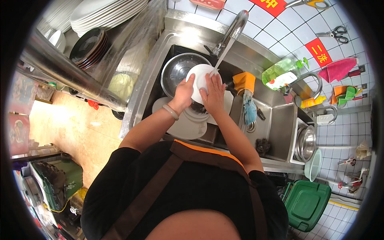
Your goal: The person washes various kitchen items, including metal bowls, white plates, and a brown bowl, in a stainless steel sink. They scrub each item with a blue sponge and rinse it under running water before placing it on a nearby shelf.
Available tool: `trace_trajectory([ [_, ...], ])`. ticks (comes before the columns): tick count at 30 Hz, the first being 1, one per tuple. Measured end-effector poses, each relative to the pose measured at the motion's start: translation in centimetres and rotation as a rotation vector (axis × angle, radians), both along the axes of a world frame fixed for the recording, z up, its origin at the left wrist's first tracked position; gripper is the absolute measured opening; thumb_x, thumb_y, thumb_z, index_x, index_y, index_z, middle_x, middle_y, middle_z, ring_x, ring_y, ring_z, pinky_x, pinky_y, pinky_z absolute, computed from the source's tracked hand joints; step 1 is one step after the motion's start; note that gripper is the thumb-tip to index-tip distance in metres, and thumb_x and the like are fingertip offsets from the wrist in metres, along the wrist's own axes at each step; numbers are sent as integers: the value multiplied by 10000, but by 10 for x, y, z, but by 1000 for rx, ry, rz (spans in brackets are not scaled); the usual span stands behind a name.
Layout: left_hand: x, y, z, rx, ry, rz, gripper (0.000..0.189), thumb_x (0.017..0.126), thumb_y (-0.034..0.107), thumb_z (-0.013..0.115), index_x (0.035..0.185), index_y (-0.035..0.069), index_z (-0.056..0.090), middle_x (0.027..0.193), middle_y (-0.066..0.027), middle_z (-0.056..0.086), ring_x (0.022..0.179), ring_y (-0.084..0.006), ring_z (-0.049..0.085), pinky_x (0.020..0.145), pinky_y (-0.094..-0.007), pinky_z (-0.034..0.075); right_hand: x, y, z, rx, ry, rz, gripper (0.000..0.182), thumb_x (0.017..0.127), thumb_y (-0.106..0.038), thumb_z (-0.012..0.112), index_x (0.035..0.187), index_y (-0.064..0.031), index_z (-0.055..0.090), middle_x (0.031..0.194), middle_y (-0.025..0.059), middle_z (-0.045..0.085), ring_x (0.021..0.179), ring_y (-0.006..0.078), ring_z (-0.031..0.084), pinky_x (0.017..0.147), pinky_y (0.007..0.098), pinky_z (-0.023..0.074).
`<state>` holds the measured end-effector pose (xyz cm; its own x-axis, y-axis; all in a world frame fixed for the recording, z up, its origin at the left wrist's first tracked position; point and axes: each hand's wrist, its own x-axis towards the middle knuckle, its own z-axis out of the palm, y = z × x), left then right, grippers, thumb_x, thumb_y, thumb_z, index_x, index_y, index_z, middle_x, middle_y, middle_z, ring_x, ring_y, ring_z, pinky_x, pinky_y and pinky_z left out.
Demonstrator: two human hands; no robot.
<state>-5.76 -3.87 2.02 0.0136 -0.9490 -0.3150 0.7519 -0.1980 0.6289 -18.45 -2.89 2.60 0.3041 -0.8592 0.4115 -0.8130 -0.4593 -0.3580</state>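
Observation:
A small white dish (pixel 198 85) is held by its left side in my left hand (pixel 184 93), thumb on top; a pale bangle circles that wrist. My right hand (pixel 214 96) lies flat on the dish's right part with fingers spread. Water from the faucet (pixel 234 28) runs down onto the dish beside my right fingertips. Behind and left of the dish, a large metal basin (pixel 177 72) sits in the sink (pixel 144 87). Below my hands are white plates (pixel 190 129), partly hidden by my forearms.
An orange cloth (pixel 244 81) and a blue cloth (pixel 249 109) hang over the divider between sink basins. A green soap bottle (pixel 280 73) stands behind. Stacked white plates (pixel 105 15) and dark plates (pixel 87 48) are at left; a green lidded bin (pixel 307 204) stands at right.

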Motion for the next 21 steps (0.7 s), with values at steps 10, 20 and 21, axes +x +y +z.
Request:
trace_trajectory([
  [10, -4, 40, -3, -740, -1326, -117, 390, 831, 202, 536, 1199, 79, 497, 1196, -154, 498, 1112, -342, 454, 914, -341, 372, 6, -19, 3, 859, -1573, -110, 262, 859, -207, 523, 1042, -21, 496, 884, 51, 573, 776, 166, 564, 660, 289, 470],
  [20, 22, 8, -28, -480, -1446, 41, 579, 832, 208, 538, 1332, 54, 291, 1302, -240, 354, 1215, -370, 336, 990, -450, 292, -20, -6, 2, 879, -1634, -262, 324, 880, -238, 506, 1102, -2, 487, 1007, 89, 575, 901, 200, 572, 756, 331, 484],
  [21, 21, 7, -19, -271, -1055, -60, 564, 839, 203, 535, 1323, 40, 295, 1278, -235, 378, 1181, -356, 377, 962, -438, 329, -24, -8, 1, 904, -1621, -275, 346, 881, -242, 502, 1125, 2, 471, 1024, 91, 571, 901, 201, 572, 765, 327, 480],
])
